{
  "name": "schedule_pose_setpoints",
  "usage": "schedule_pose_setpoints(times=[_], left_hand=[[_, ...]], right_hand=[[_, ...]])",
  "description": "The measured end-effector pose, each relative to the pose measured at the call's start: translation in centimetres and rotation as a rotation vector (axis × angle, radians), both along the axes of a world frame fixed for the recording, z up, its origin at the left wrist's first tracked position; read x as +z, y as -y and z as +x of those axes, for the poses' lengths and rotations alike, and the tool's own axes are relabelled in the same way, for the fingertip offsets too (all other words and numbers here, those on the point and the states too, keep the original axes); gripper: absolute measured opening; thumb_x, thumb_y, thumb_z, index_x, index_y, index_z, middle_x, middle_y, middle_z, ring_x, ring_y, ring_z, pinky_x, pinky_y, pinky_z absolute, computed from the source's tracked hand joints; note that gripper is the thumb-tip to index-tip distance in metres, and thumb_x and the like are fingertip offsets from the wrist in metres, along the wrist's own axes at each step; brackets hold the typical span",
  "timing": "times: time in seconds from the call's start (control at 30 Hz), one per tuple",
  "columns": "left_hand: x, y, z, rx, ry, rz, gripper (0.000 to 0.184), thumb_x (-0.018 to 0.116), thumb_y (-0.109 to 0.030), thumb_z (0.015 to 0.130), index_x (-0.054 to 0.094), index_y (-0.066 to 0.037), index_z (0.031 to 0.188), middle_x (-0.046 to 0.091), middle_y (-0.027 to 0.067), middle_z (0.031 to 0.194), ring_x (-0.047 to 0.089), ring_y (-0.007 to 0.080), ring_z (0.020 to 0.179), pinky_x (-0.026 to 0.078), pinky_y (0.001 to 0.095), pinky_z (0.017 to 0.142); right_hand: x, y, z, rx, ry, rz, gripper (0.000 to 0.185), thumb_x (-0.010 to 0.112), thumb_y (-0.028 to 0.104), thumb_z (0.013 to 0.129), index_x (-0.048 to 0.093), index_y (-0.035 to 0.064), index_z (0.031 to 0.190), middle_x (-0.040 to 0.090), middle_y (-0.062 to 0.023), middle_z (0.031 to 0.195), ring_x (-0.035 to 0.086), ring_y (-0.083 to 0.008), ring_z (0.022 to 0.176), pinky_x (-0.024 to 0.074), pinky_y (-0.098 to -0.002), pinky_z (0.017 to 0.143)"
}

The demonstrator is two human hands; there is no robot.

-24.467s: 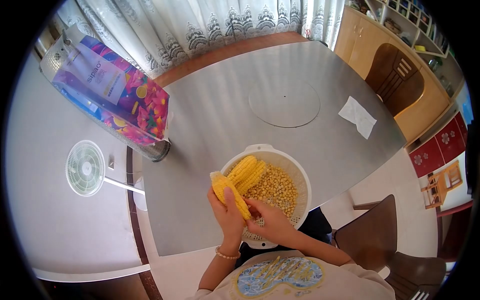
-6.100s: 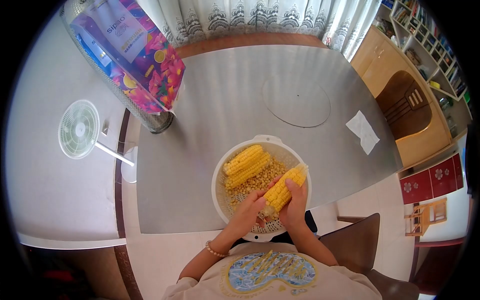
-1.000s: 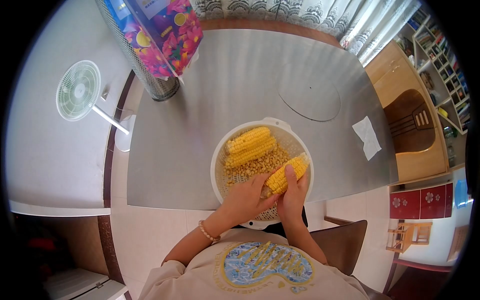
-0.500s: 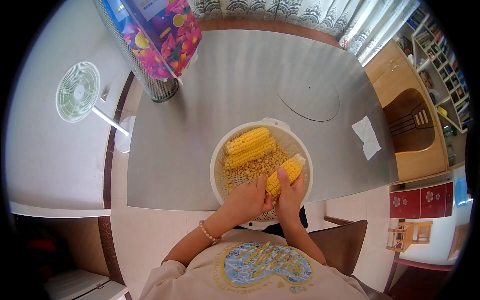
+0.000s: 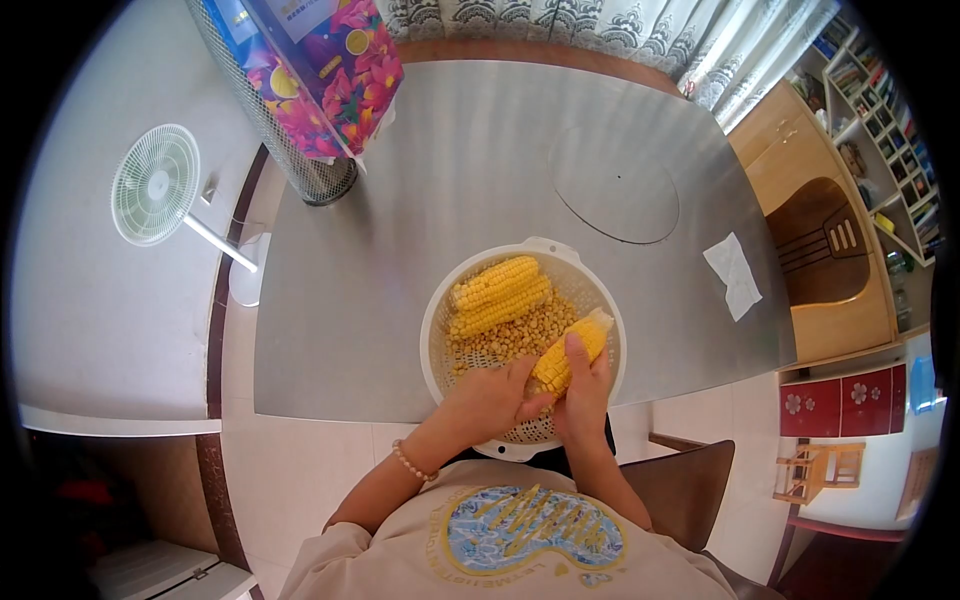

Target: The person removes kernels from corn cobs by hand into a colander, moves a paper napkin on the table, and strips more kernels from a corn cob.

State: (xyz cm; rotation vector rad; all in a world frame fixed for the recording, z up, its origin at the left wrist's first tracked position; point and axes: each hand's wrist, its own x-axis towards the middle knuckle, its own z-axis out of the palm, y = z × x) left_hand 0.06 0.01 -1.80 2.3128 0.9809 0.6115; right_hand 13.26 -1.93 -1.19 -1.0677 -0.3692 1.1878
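A white strainer basket (image 5: 433,345) at the table's front edge holds loose corn kernels (image 5: 512,335) and yellow corn cobs (image 5: 498,295) lying side by side at its back left. Tilted over its right side is another corn cob (image 5: 574,350), its pale tip pointing up and right. My right hand (image 5: 584,395) is closed round this cob, thumb lying along its upper face. At the lower end, my left hand (image 5: 488,402) has its fingers bent against the cob, thumb low; the exact contact is partly hidden.
The grey table (image 5: 400,260) carries a white tissue (image 5: 734,276) at right and a mesh holder (image 5: 325,180) with a flowery box (image 5: 335,80) at back left. A white fan (image 5: 158,185) stands left; a brown chair (image 5: 690,490) is close at my right.
My left hand's thumb and fingers have shifted slightly at the cob's lower end. The held cob and my right hand have moved a little; the basket stays put.
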Motion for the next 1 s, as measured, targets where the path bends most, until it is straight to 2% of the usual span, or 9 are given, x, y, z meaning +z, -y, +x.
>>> schedule_pose_setpoints(times=[0.13,0.2,0.23,0.43,0.5,0.6,0.73,0.93,1.0], left_hand=[[1.3,0.3,0.1,0.038,-0.138,-0.090,0.050,0.058,-0.036,0.085,0.047,0.004,0.112,0.061,0.0184,0.072,0.061,0.0341,0.063,0.049,0.0397,0.054],[1.5,0.3,0.1,0.055,-0.087,-0.152,0.045,0.056,-0.035,0.086,0.048,0.002,0.109,0.061,0.0179,0.070,0.061,0.0337,0.062,0.048,0.0403,0.053],[1.4,0.2,0.1,0.055,-0.087,-0.152,0.045,0.056,-0.035,0.086,0.048,0.002,0.109,0.061,0.0179,0.070,0.061,0.0337,0.062,0.048,0.0403,0.053],[0.1,0.3,0.0,0.051,-0.116,-0.057,0.024,0.052,-0.022,0.088,0.050,-0.001,0.101,0.060,0.0166,0.068,0.059,0.0352,0.059,0.047,0.0422,0.052],[-0.3,0.0,-0.3,0.074,0.019,-0.015,0.020,0.050,-0.016,0.087,0.051,-0.001,0.100,0.060,0.0167,0.069,0.058,0.0360,0.060,0.046,0.0433,0.054],[0.6,0.0,-0.6,0.136,0.073,-0.147,0.024,0.051,-0.016,0.087,0.051,0.000,0.104,0.061,0.0182,0.075,0.060,0.0355,0.066,0.047,0.0426,0.059],[1.5,0.3,-0.2,0.162,0.240,-0.151,0.029,0.051,-0.016,0.087,0.050,0.000,0.111,0.062,0.0192,0.082,0.061,0.0347,0.075,0.048,0.0416,0.064],[1.5,0.4,0.1,0.077,0.056,-0.180,0.035,0.051,-0.016,0.087,0.048,0.000,0.118,0.061,0.0196,0.093,0.060,0.0357,0.080,0.048,0.0409,0.068],[1.5,0.0,-0.1,0.064,0.006,-0.339,0.041,0.053,-0.021,0.087,0.045,0.000,0.122,0.058,0.0213,0.102,0.059,0.0355,0.086,0.048,0.0406,0.074]], right_hand=[[0.2,-0.1,-0.1,0.005,0.003,0.033,0.036,0.055,0.014,0.091,0.038,0.0013,0.120,0.051,-0.0089,0.108,0.054,-0.0163,0.095,0.0495,-0.0284,0.079],[0.1,-0.2,-0.1,-0.014,0.012,0.061,0.029,0.054,0.016,0.091,0.044,0.0033,0.115,0.055,-0.0064,0.093,0.056,-0.0135,0.082,0.0487,-0.0274,0.071],[0.1,-0.2,-0.1,-0.014,0.012,0.061,0.029,0.054,0.016,0.091,0.044,0.0033,0.115,0.055,-0.0064,0.093,0.056,-0.0135,0.082,0.0487,-0.0274,0.071],[-0.2,-0.3,-0.1,-0.006,-0.034,0.044,0.029,0.055,0.017,0.091,0.044,0.0028,0.114,0.055,-0.0062,0.092,0.056,-0.0137,0.081,0.0487,-0.0287,0.071],[0.2,-0.2,-0.5,-0.030,-0.016,0.008,0.028,0.054,0.018,0.091,0.044,0.0031,0.113,0.055,-0.0064,0.091,0.056,-0.0142,0.081,0.0487,-0.0286,0.071],[-0.4,0.0,0.3,0.053,-0.087,0.004,0.032,0.054,0.016,0.092,0.040,0.0028,0.117,0.053,-0.0066,0.099,0.056,-0.0141,0.087,0.0498,-0.0281,0.073],[0.0,-0.3,0.3,0.035,-0.072,0.043,0.031,0.053,0.017,0.092,0.041,0.0034,0.116,0.052,-0.0063,0.098,0.055,-0.0138,0.085,0.0494,-0.0280,0.073],[-0.2,-0.4,0.5,0.028,-0.058,0.043,0.030,0.053,0.016,0.092,0.041,0.0043,0.117,0.053,-0.0063,0.099,0.055,-0.0134,0.086,0.0489,-0.0279,0.075],[-0.3,-0.3,0.6,0.036,-0.078,0.064,0.031,0.053,0.015,0.092,0.041,0.0045,0.118,0.053,-0.0063,0.099,0.055,-0.0136,0.087,0.0488,-0.0278,0.075]])
